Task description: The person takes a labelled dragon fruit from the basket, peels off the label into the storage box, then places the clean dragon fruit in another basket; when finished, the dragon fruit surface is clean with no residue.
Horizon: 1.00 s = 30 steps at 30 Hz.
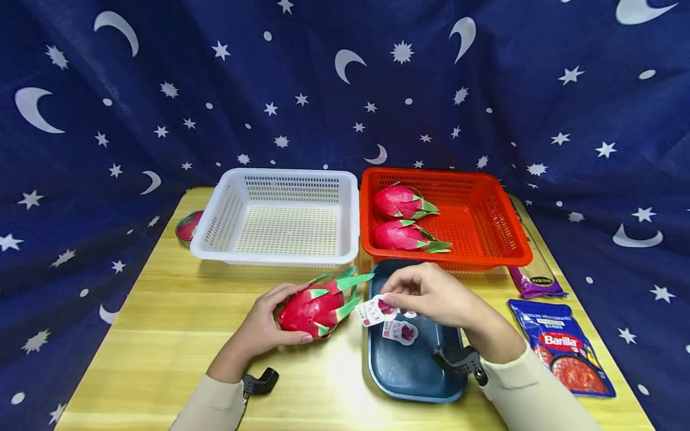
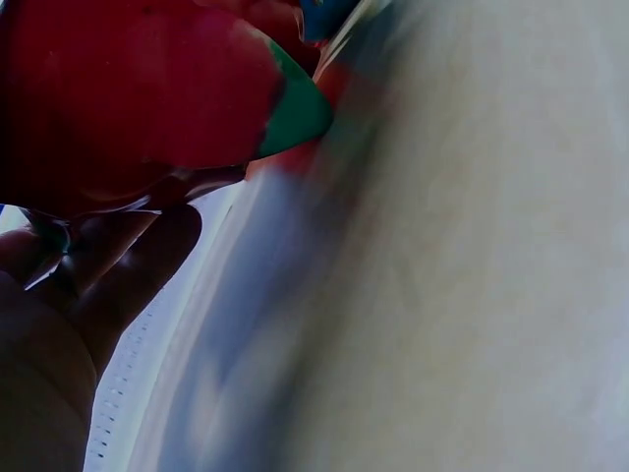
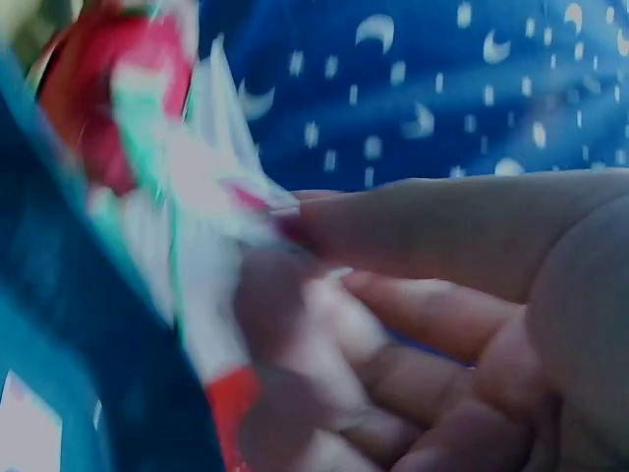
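My left hand [image 1: 257, 326] grips a red dragon fruit [image 1: 311, 311] with green leaf tips, just above the wooden table. The left wrist view shows the fruit's red skin [image 2: 128, 98] close up, with fingers [image 2: 147, 275] beneath it. Between thumb and fingers, my right hand [image 1: 433, 296] pinches a small white sticker [image 1: 372, 312] printed with a dragon fruit, near the fruit's leaf tips. Below that hand is a dark blue tray [image 1: 415, 374], where a similar sticker [image 1: 398, 331] lies. In the right wrist view the pinched sticker is blurred.
Behind stand a white plastic basket [image 1: 275, 258] and a red basket [image 1: 458, 257] holding two dragon fruits [image 1: 398, 234]. At right lie a blue Barilla pouch [image 1: 560, 350] and a purple package [image 1: 533, 278]. A round container [image 1: 187, 227] sits left of the white basket.
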### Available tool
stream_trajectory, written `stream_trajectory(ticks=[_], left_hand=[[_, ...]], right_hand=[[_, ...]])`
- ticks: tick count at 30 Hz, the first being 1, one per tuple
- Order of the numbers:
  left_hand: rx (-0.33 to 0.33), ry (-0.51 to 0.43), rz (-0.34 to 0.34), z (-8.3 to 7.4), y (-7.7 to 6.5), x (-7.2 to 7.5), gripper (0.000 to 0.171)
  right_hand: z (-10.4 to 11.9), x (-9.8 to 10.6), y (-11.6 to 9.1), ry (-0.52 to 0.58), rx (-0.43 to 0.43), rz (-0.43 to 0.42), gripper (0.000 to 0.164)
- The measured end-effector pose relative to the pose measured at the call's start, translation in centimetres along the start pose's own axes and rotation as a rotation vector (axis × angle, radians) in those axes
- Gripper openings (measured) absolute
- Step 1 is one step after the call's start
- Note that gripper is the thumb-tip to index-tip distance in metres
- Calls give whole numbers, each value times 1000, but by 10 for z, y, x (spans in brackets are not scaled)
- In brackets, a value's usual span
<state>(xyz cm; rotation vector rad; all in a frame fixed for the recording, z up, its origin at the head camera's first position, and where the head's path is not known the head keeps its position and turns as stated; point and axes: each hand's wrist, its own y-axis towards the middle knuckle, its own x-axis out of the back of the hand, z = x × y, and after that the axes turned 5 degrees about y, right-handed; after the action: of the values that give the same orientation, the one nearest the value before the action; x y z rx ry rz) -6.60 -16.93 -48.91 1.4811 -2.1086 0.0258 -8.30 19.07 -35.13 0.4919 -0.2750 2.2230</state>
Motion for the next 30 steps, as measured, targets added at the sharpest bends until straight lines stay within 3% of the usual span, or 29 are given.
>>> stream_trajectory(ticks=[3,7,13,18,23,30], left_hand=[[14,8,-7,0,-1,2,87],[24,0,-7,1,-2,4,87],[13,-10,-4,1,0,5,87],[16,-12,3,0,0,4,86],[22,-6,6,2,1,4,87],[23,-17,3,1,1,3,85]], right_hand=[[-18,8,-19,16,-123,9,3],[-35,1,-34,105,-226,55,8],[-51,-21,-40,167,-304,80,11],[-55,-32,-40,66,-324,76,18],[-53,-36,-41,-94,-317,22,21],[-45,-35,-44,-254,-406,-25,16]])
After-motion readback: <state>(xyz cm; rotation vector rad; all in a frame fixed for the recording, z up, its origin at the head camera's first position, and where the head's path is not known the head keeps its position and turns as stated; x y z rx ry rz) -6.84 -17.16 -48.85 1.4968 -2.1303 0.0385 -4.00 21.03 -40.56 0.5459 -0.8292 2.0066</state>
